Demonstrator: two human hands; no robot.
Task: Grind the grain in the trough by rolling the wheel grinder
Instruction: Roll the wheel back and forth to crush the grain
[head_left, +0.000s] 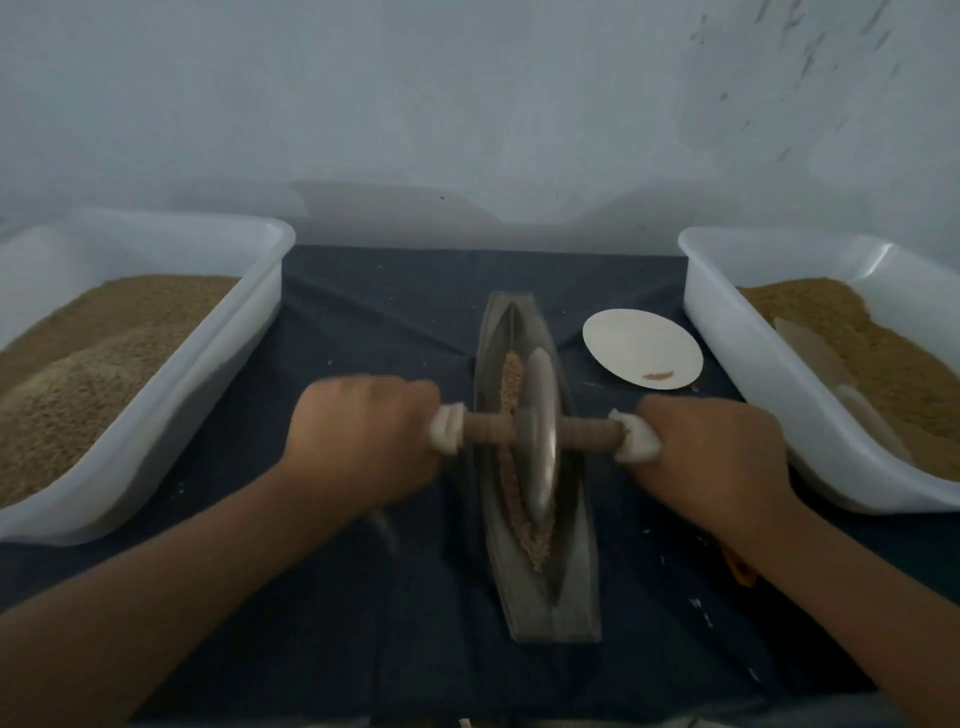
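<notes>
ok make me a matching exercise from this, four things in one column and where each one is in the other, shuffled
Things
1. wheel grinder
2. white plate
3. left hand
4. left tub

Places
a. far left of the view, heaped with tan grain
b. on the dark cloth, between the trough and the right tub
c. upright in the trough
d. gripping the wrapped handle end left of the wheel

Pairs: 1-c, 2-b, 3-d, 4-a
</notes>
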